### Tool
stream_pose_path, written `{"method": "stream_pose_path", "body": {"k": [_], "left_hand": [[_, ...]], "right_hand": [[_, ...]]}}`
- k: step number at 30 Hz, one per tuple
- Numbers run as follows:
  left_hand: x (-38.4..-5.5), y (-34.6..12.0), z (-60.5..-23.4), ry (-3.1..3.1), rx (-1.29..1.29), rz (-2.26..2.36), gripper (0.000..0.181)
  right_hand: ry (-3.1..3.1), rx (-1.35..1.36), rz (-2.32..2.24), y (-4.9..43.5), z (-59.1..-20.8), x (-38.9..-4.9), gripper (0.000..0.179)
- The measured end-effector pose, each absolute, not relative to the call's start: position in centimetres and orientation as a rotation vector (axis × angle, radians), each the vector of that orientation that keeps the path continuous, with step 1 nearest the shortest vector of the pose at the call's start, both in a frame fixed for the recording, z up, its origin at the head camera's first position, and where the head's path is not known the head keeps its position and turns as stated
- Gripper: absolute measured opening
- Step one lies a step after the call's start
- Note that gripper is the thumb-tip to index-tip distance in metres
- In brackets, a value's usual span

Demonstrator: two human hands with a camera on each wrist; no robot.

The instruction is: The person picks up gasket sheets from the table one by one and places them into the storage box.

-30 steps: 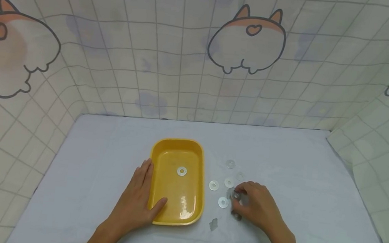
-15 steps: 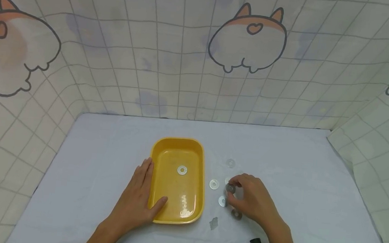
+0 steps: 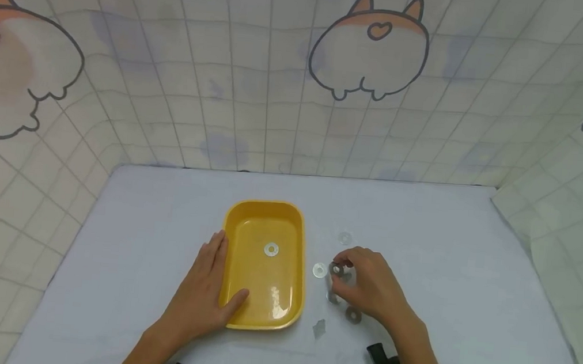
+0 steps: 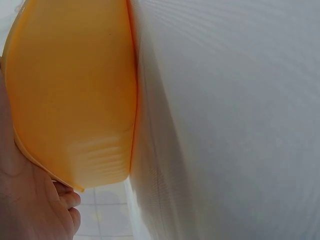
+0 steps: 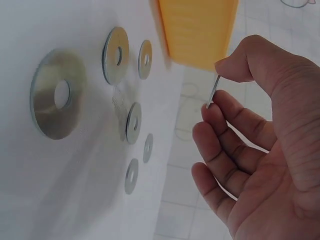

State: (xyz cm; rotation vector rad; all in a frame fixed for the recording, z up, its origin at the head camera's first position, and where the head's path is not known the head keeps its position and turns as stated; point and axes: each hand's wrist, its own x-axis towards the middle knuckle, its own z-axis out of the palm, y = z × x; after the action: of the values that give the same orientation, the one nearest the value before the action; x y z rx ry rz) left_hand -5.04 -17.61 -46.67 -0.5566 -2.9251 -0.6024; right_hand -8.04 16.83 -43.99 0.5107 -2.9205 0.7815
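My left hand rests on the left side of a yellow tray, fingers straight along the rim and thumb reaching over the near left corner. A metal washer lies inside the tray. To the right of the tray, my right hand pinches another washer between thumb and fingertips. In the right wrist view this washer is edge-on and raised above the white tabletop. Below and beside that hand several loose washers lie flat, among them a large one; the hand partly covers some in the head view.
Between tray and right hand lies a washer; a darker washer is nearer me. A small grey patch marks the white tabletop. Black camera mounts show at both wrists. Patterned cloth stands behind and at both sides.
My right hand has lifted a washer from the group and carried it left and away from me, toward the tray. My left hand stays on the tray.
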Motion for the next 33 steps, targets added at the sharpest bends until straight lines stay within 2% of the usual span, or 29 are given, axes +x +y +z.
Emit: {"method": "stream_pose_path", "body": {"k": [7,21,33], "left_hand": [[-5.3,-18.2,-46.0,-2.912,-0.572,-0.588,0.105],[-5.3,-17.7,-46.4,-2.97,-0.534,-0.623,0.105],[-5.2,-17.5,-46.5,-2.933,-0.555,-0.618,0.104]], "right_hand": [[-2.935,0.478,0.827,16.6,-43.5,-7.5,0.025],[-2.871,0.684,0.911,13.6,-40.8,-10.2,0.022],[-2.888,0.746,0.907,12.1,-40.9,-11.1,0.026]]}}
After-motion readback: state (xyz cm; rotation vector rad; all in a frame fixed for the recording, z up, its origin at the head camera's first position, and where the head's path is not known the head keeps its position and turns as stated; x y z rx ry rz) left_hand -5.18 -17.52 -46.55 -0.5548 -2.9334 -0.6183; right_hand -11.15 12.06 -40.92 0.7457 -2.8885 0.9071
